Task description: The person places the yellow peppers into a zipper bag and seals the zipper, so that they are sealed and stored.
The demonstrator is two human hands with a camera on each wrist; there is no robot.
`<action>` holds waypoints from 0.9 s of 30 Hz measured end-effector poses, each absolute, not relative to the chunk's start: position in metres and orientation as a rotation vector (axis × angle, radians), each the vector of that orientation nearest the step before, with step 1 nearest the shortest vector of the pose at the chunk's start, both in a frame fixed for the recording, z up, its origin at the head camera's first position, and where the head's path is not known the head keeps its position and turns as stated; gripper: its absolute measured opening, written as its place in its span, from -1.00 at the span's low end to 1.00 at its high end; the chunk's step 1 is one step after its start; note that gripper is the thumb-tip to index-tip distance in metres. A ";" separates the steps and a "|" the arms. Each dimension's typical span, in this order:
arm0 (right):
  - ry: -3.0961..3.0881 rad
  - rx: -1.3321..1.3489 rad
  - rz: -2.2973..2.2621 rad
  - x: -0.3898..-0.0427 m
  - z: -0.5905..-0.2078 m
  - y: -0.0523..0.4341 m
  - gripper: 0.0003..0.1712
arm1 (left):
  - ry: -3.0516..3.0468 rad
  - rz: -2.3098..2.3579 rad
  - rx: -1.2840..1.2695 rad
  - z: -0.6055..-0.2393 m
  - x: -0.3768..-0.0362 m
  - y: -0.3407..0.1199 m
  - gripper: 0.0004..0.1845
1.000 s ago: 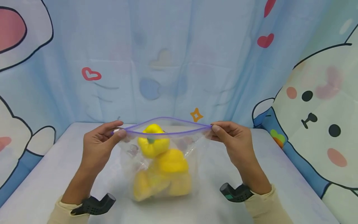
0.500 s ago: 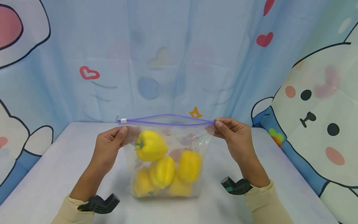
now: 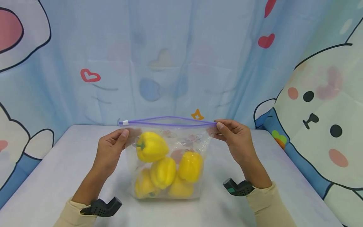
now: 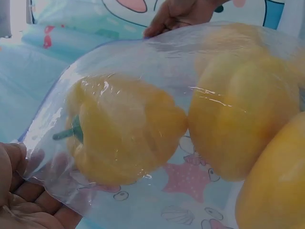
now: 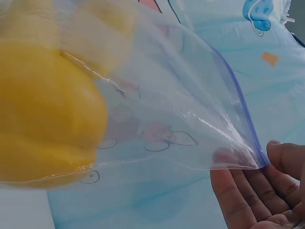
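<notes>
2 hands on 1 clear, crinkly zip bag (image 3: 167, 148) standing mid-table (image 3: 56, 176): left hand (image 3: 109, 151) pinches the left edge just under the white slider (image 3: 125, 122), right hand (image 3: 235, 138) pinches the purple zip's right corner. Inside, 5 glossy, lobed yellow peppers (image 3: 151, 146) sit heaped.

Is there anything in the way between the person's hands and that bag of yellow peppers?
Nothing visible. The left hand already pinches the clear zip bag just below its white slider, and the right hand pinches the opposite top corner. The yellow peppers sit inside, behind the plastic.
</notes>
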State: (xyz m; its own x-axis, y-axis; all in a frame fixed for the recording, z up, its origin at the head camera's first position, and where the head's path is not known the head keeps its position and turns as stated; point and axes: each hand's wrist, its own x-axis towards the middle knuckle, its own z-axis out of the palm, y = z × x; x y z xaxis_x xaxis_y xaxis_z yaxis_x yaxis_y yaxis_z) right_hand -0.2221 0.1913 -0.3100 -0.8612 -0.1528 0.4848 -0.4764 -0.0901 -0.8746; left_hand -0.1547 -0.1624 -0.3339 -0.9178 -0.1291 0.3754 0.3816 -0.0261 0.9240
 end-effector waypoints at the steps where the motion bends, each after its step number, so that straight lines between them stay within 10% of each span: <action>1: -1.963 0.696 2.043 -0.222 -0.310 0.191 -0.76 | -1.903 -2.014 -0.280 -0.335 -0.155 -0.162 -0.56; 27: -1.943 1.141 1.641 -0.197 -0.222 0.123 -0.71 | -1.860 -1.998 -0.441 -0.333 -0.152 -0.159 -0.64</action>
State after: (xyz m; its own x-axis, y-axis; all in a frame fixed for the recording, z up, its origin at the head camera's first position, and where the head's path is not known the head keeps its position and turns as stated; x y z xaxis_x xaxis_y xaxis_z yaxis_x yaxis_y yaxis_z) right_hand -0.1975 0.1228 -0.2224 -0.6133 -0.3489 0.7086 -0.7570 0.0037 -0.6534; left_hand -0.1516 -0.1586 -0.3329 -0.8809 -0.0584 0.4697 0.4727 -0.0564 0.8794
